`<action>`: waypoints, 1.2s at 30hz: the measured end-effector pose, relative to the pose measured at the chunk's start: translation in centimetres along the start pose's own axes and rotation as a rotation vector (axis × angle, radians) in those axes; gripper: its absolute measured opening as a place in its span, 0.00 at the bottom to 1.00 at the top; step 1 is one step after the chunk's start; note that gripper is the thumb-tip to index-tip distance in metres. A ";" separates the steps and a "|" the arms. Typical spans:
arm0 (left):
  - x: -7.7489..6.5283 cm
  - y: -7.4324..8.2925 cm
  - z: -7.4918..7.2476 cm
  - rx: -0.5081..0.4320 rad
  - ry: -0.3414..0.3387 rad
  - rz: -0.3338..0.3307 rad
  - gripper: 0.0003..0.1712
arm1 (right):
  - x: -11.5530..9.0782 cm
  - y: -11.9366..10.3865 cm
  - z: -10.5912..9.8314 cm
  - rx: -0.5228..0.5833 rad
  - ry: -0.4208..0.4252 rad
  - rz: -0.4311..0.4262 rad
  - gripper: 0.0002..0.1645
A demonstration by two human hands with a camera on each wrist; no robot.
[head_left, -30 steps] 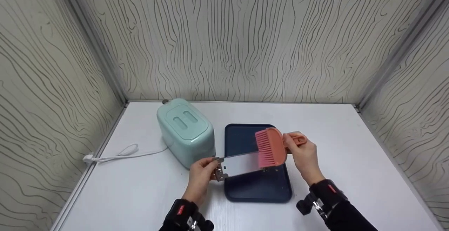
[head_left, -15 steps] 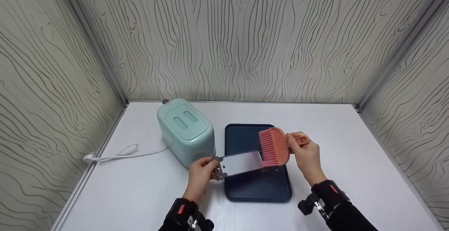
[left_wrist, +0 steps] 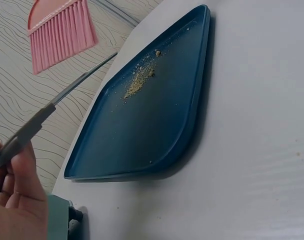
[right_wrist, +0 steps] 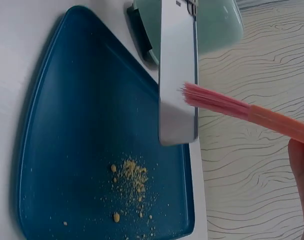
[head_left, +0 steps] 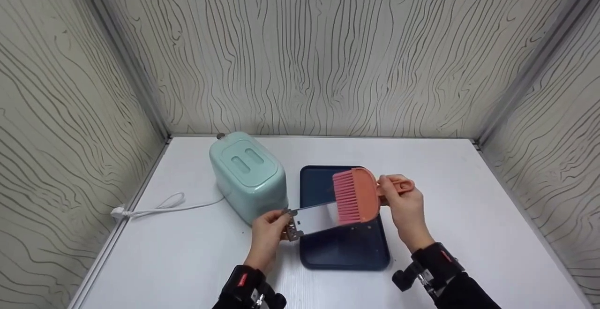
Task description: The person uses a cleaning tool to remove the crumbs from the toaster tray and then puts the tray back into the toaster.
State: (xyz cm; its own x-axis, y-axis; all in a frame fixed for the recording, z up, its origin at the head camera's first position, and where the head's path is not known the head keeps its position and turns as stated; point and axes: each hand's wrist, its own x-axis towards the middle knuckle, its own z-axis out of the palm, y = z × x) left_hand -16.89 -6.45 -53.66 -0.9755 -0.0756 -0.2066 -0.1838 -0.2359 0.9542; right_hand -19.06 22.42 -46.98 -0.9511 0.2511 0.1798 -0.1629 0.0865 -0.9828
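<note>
My left hand (head_left: 266,235) pinches the slotted end of a flat metal crumb tray (head_left: 315,218), which is raised over a dark blue tray (head_left: 344,255). My right hand (head_left: 407,206) grips the handle of an orange brush (head_left: 368,195) with pink bristles. In the head view the bristles cover the crumb tray's far end. Seen from the right wrist, the bristle tips (right_wrist: 192,94) are at the crumb tray's surface; contact is hard to tell. Pale crumbs (left_wrist: 138,82) lie in a patch on the blue tray below.
A mint-green toaster (head_left: 248,177) with a lid on top stands just left of the blue tray. Its white cord (head_left: 178,207) runs to a plug (head_left: 118,212) at the table's left edge. Patterned panels (head_left: 300,56) enclose the white table (head_left: 440,177) at the back and sides.
The brush first shifted slightly right to the crumb tray's end, then came back left over its surface. My left hand and the crumb tray have barely moved.
</note>
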 end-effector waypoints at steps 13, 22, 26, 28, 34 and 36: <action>-0.1 -0.2 0.4 0.009 0.040 -0.001 0.15 | -2.3 -0.3 4.1 0.171 -0.188 0.086 0.18; 0.1 -0.3 0.4 0.016 0.021 0.019 0.14 | -2.9 0.5 5.6 0.160 -0.258 0.110 0.18; 0.0 -0.1 0.4 0.006 0.008 0.006 0.15 | -2.8 0.9 5.5 0.092 -0.244 0.101 0.16; -0.1 -0.1 0.3 0.002 0.003 0.007 0.15 | -2.7 1.1 5.3 0.066 -0.241 0.097 0.15; 0.0 -0.2 0.3 0.001 0.008 0.014 0.14 | -2.2 1.6 4.2 -0.007 -0.197 0.094 0.14; 0.1 -0.2 0.3 0.000 0.012 0.014 0.15 | -1.8 1.8 3.6 -0.040 -0.170 0.094 0.15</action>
State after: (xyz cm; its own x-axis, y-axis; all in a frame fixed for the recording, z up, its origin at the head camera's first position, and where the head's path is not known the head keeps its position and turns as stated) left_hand -16.94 -6.15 -53.82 -0.9765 -0.0901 -0.1956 -0.1700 -0.2349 0.9570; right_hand -18.54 18.65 -49.25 -0.9928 0.0932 0.0748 -0.0644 0.1097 -0.9919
